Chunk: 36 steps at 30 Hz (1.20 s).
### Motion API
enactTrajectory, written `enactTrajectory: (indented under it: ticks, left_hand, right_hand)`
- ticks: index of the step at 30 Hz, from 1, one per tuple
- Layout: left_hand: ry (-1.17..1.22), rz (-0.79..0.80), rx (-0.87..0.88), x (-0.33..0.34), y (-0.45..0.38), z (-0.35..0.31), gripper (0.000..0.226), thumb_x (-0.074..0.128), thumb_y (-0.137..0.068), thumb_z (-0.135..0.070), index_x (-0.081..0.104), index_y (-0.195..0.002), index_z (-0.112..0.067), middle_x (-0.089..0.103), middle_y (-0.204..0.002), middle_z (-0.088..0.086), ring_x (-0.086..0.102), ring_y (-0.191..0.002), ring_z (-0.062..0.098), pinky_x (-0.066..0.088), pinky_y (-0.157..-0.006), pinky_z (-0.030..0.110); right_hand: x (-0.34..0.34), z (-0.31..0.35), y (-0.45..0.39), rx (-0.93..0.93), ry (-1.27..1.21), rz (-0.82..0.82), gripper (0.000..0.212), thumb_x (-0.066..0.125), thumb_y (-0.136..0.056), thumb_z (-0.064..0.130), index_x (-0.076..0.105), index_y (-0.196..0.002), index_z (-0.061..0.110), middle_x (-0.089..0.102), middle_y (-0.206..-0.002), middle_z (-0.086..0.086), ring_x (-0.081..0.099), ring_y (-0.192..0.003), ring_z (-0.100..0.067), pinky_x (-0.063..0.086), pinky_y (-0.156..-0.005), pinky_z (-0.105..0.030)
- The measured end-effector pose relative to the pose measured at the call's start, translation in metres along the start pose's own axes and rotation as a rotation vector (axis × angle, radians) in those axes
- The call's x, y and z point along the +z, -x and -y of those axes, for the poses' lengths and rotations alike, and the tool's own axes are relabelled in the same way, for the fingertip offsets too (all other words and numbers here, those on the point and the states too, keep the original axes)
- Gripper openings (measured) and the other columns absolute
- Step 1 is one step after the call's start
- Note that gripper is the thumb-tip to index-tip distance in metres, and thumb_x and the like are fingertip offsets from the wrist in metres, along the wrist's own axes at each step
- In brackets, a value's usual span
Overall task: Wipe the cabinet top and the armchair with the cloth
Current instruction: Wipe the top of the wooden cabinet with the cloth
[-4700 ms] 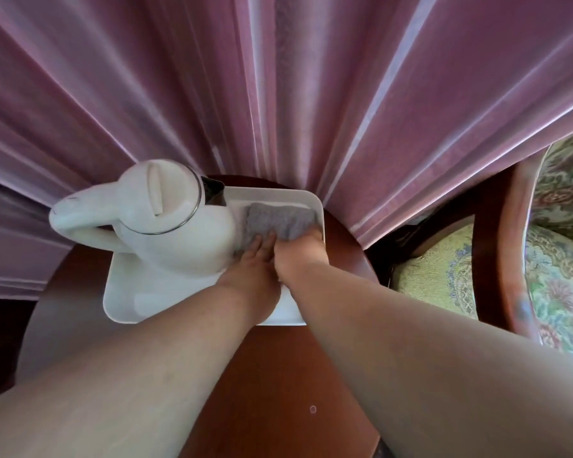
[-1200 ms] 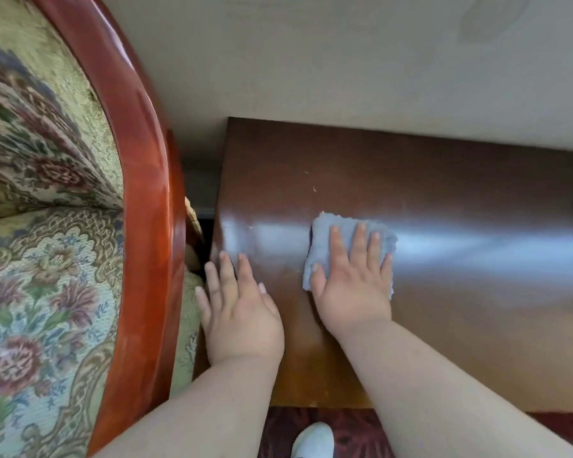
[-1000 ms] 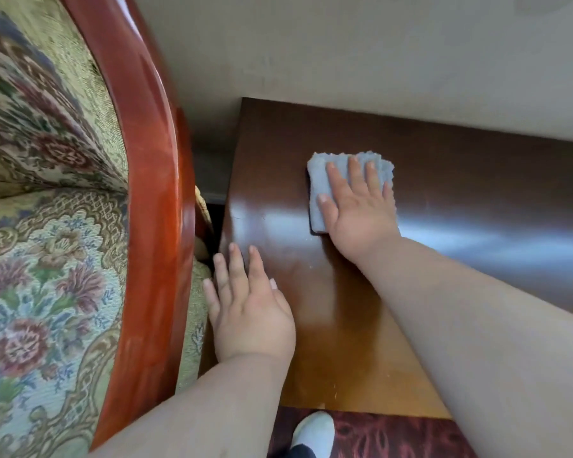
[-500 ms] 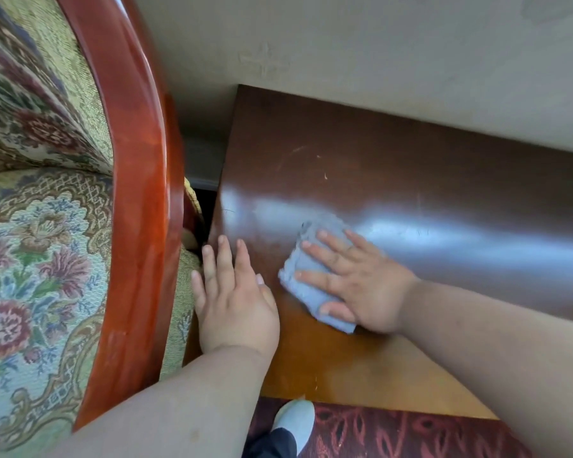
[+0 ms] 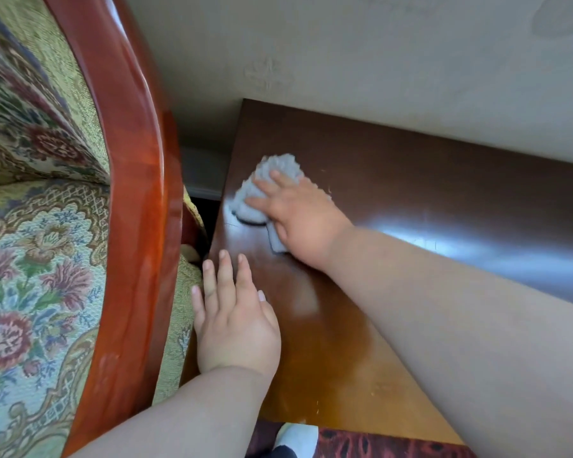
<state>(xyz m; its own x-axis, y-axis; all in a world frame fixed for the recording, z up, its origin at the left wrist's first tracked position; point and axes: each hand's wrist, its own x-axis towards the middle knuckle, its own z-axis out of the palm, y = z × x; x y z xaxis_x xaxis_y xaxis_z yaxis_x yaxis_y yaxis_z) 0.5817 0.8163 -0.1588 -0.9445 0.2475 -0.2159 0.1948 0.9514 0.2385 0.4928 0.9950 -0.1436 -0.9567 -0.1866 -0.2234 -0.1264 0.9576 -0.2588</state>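
Cloth (image 5: pixel 272 180) of a pale grey-blue colour is pressed flat under the right hand (image 5: pixel 298 216) on the cabinet top (image 5: pixel 394 180), near the left edge of the board and not far from the wall (image 5: pixel 361 61). It is not pinched or gripped; the fingers are spread over it and the palm covers its near part, so only the far, bunched end and a small corner by the wrist can be seen. The left hand (image 5: pixel 235 322) is laid open and empty on the near left corner of the same surface, palm down, just beside the armchair (image 5: pixel 47 259); nothing is held in it, and it seems to be used only for support. The cloth is judged to be light, soft and quite limp, with a fluffy pile, so it will crumple and fold under a push, as its wrinkled far end suggests. On such a glossy wood it is expected to slide easily, and it may slip out from under the fingers if pressure is given only at one edge. It is best controlled by a flat palm over its middle, or gathered in the fingers when it must be carried to the padded seat and the polished red wooden frame (image 5: pixel 136 193) of the chair.
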Motion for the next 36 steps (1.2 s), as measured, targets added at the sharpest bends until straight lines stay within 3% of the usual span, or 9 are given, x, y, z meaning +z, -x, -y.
enactTrajectory:
  ticks: [3,9,12,15,19,24,27,32,36]
  left_hand:
    - [-0.007,-0.001,0.001,0.001,0.0,0.001,0.062,0.029,-0.089,-0.029,0.026,-0.15,-0.016,0.018,-0.161,0.007,0.007,-0.149,0.025,0.007,-0.12,0.047]
    - [-0.005,0.006,-0.003,-0.001,0.001,0.0,0.062,0.03,-0.09,-0.028,0.025,-0.15,-0.015,0.018,-0.161,0.008,0.007,-0.149,0.026,0.008,-0.12,0.047]
    - [-0.023,0.017,0.003,-0.001,0.002,0.001,0.062,0.027,-0.091,-0.029,0.021,-0.151,-0.016,0.016,-0.162,0.008,0.004,-0.149,0.026,0.005,-0.12,0.046]
    - [-0.035,0.011,0.0,-0.002,0.0,0.001,0.062,0.024,-0.092,-0.03,0.018,-0.152,-0.017,0.013,-0.163,0.007,0.001,-0.149,0.025,0.002,-0.12,0.044]
    - [-0.045,0.024,0.008,-0.001,0.001,-0.001,0.062,0.026,-0.092,-0.031,0.015,-0.153,-0.019,0.01,-0.163,0.005,-0.001,-0.149,0.023,0.0,-0.12,0.044]
    - [-0.042,0.005,-0.013,-0.001,0.001,0.0,0.062,0.031,-0.092,-0.029,0.018,-0.152,-0.018,0.012,-0.163,0.005,0.001,-0.149,0.023,0.002,-0.12,0.045]
    - [-0.046,0.007,-0.006,-0.001,0.002,0.0,0.062,0.029,-0.092,-0.029,0.019,-0.152,-0.018,0.013,-0.163,0.006,0.002,-0.15,0.024,0.001,-0.12,0.044]
    - [-0.079,-0.011,0.003,0.001,0.001,0.0,0.062,0.021,-0.092,-0.033,0.018,-0.152,-0.019,0.014,-0.163,0.005,0.003,-0.149,0.024,0.003,-0.12,0.044]
    - [-0.067,-0.018,0.006,0.003,0.001,0.0,0.062,0.024,-0.091,-0.033,0.019,-0.152,-0.019,0.015,-0.162,0.007,0.004,-0.149,0.025,0.004,-0.12,0.045]
  right_hand:
    - [0.006,0.004,0.063,-0.065,-0.122,0.048,0.056,0.054,-0.082,-0.003,0.058,-0.132,0.02,0.043,-0.151,-0.009,0.03,-0.143,-0.034,0.022,-0.112,-0.055]
    - [0.027,-0.018,0.161,-0.017,-0.005,0.06,0.06,0.068,-0.079,0.008,0.054,-0.135,0.023,0.045,-0.149,-0.011,0.036,-0.139,-0.038,0.025,-0.111,-0.06]
    - [0.018,-0.05,0.131,0.277,0.041,-0.042,0.056,0.056,-0.088,0.02,0.044,-0.143,0.017,0.037,-0.153,-0.017,0.028,-0.142,-0.041,0.028,-0.111,-0.061]
    - [0.004,-0.071,0.065,0.417,0.055,-0.047,0.055,0.034,-0.098,0.03,0.022,-0.152,0.027,0.015,-0.163,-0.008,0.009,-0.148,-0.033,0.014,-0.116,-0.053]
    - [0.001,-0.052,0.028,0.348,0.033,-0.019,0.056,0.033,-0.1,0.027,0.016,-0.153,0.03,0.009,-0.164,-0.003,0.004,-0.149,-0.029,0.008,-0.117,-0.05]
    - [0.033,0.008,0.116,0.204,0.036,0.062,0.064,0.044,-0.095,0.022,0.016,-0.153,0.031,0.009,-0.164,0.001,0.0,-0.149,-0.026,0.002,-0.118,-0.046]
    - [0.034,-0.005,0.147,0.155,0.054,0.106,0.061,0.052,-0.094,0.025,0.028,-0.15,0.027,0.023,-0.16,-0.006,0.015,-0.147,-0.033,0.013,-0.116,-0.052]
    - [0.008,-0.064,0.095,0.476,0.031,0.048,0.056,0.029,-0.099,0.039,0.017,-0.153,0.026,0.012,-0.163,-0.008,0.005,-0.148,-0.033,0.011,-0.116,-0.056]
    - [0.012,-0.044,0.065,0.631,-0.015,0.015,0.058,0.022,-0.1,0.045,0.005,-0.153,0.03,-0.003,-0.164,-0.005,-0.006,-0.149,-0.031,0.003,-0.117,-0.055]
